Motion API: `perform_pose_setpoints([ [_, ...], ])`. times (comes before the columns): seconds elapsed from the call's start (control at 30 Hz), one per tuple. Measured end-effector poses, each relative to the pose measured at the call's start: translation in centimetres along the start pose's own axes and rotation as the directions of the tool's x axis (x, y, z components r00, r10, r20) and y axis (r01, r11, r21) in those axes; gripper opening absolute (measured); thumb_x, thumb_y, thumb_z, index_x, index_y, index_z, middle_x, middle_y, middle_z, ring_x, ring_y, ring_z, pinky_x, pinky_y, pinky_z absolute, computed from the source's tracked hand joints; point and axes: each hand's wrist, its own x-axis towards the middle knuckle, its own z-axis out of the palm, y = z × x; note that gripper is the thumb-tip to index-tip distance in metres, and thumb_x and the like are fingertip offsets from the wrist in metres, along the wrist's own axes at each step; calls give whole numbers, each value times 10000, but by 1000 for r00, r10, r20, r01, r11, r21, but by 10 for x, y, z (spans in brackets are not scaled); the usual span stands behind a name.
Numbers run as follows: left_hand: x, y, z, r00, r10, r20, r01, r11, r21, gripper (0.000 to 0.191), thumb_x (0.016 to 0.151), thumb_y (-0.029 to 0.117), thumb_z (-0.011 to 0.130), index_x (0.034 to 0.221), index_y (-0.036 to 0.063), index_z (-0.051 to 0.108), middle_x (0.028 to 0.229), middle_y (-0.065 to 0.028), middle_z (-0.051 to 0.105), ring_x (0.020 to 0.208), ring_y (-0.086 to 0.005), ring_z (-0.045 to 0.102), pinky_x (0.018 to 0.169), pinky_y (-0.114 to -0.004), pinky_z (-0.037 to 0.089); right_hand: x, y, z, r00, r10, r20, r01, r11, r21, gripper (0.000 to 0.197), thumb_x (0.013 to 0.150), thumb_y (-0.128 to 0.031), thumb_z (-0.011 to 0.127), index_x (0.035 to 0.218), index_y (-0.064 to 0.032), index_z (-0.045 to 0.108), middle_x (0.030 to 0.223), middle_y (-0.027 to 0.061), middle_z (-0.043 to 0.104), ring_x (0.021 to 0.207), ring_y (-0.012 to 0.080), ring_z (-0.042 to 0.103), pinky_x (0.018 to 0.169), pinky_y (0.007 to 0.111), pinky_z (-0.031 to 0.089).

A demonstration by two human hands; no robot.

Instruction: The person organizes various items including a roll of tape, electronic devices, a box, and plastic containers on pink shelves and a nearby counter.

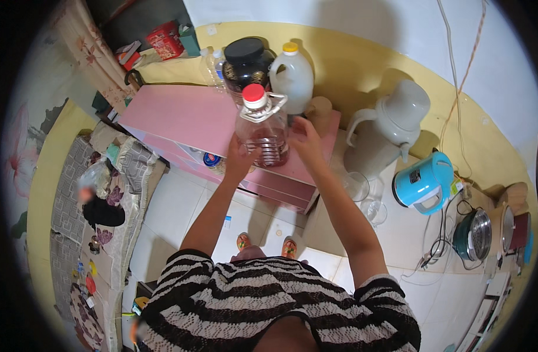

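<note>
A large clear plastic jug (269,141) with a red cap and a white carrying handle stands on a pink cabinet top (181,112); dark red contents show in its lower part. My left hand (241,158) lies against the jug's left side, thumb across its front. Just right of the jug is my right hand (305,143), fingers apart and curled, with no object seen in it. Behind the jug stand a black tub with a black lid (244,55) and a whitish plastic jug with a yellow cap (295,79).
Right of the cabinet stand a grey thermos jug (385,127), drinking glasses (357,187), a blue electric appliance with a handle (423,182) and loose cables. Clear bottles (214,70) stand behind the cabinet top's middle. A patterned sofa (68,202) holding several things lies left.
</note>
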Motion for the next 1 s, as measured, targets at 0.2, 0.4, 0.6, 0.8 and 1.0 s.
perform_pose_setpoints([
  [0.2, -2, -3, -1, 997, 72, 20, -73, 996, 46, 707, 679, 115, 663, 1240, -19, 255, 1172, -153, 381, 1106, -236, 384, 890, -327, 362, -23, 41, 23, 999, 20, 32, -17, 996, -93, 765, 555, 0, 645, 1241, -21, 307, 1161, 125, 429, 1060, 218, 433, 861, 305, 376],
  [0.4, -4, -17, -35, 999, 39, 16, -38, 997, -60, 750, 674, 71, 652, 1268, -3, 200, 1218, -153, 312, 1126, -238, 360, 878, -331, 377, -23, 32, 57, 989, 148, -1, -148, 987, -70, 824, 573, -31, 666, 1277, -6, 239, 1183, 156, 409, 1096, 241, 407, 885, 303, 362],
  [0.6, 9, -12, -89, 999, 11, -31, -12, 998, -56, 782, 672, 11, 622, 1282, -9, 134, 1196, -158, 315, 1117, -239, 367, 884, -346, 389, 0, 69, 112, 996, 93, 18, -88, 979, -182, 823, 581, -65, 676, 1281, -30, 246, 1188, 151, 398, 1100, 245, 406, 841, 293, 407],
  [0.8, 46, -30, -146, 988, -4, 153, 21, 994, -110, 762, 672, -17, 620, 1262, -18, 138, 1196, -148, 316, 1088, -232, 393, 896, -343, 384, 13, 61, 171, 986, 138, -96, -153, 973, -172, 773, 606, 7, 627, 1276, -28, 244, 1231, 128, 364, 1160, 230, 340, 907, 324, 346],
  [1.0, 62, -53, -145, 942, 5, 334, 44, 990, -137, 758, 678, -18, 625, 1261, -20, 140, 1208, -140, 287, 1130, -228, 345, 920, -348, 354, -1, 43, 190, 950, 135, -282, -126, 991, 51, 791, 605, 82, 580, 1289, -27, 199, 1240, 112, 324, 1102, 223, 398, 837, 286, 417],
])
